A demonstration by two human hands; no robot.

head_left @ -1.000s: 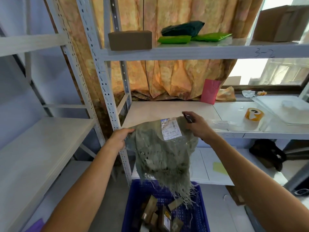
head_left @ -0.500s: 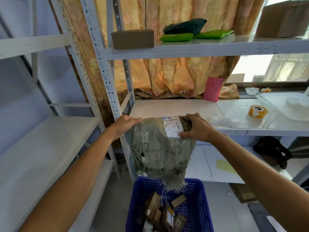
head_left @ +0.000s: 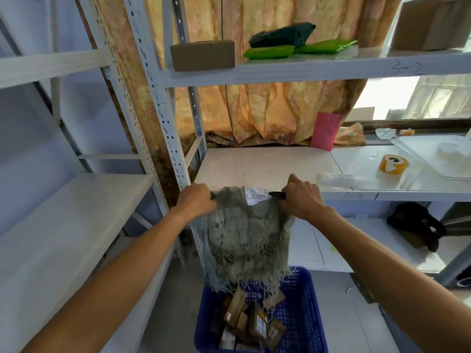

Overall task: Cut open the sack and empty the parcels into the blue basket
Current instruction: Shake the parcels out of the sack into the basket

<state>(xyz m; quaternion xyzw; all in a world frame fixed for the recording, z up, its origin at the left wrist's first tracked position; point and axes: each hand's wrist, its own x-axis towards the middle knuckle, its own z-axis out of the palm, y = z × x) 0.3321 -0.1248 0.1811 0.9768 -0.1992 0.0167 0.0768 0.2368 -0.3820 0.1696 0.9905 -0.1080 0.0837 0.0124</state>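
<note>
Sack of frayed grey-green woven fabric held over blue perforated plastic basket

Both hands grip the sack directly above the basket, which stands on the floor. The left hand has its fingers curled round the sack's upper left corner. The right hand clutches the upper right corner, and a slim black tool sticks out of its fist, lying against the cloth. What kind of tool it is cannot be told. A white printed label sits at the sack's top edge between the two hands. The sack hangs limp and flat, its ragged lower edge and loose threads reaching down to the basket's far rim.

Inside the basket lie several small brown cardboard parcels, piled loosely against one another toward its left and middle.

Behind and above the basket stands a white metal shelving rack. Its white shelf board runs level with the hands. Up and to the right of the basket, on that same level, are a roll of yellow tape and a pink card leaning upright against an orange patterned curtain. High above the basket, the next shelf carries a brown cardboard box, two flat bright green bags and a dark green bag resting on them.
</note>
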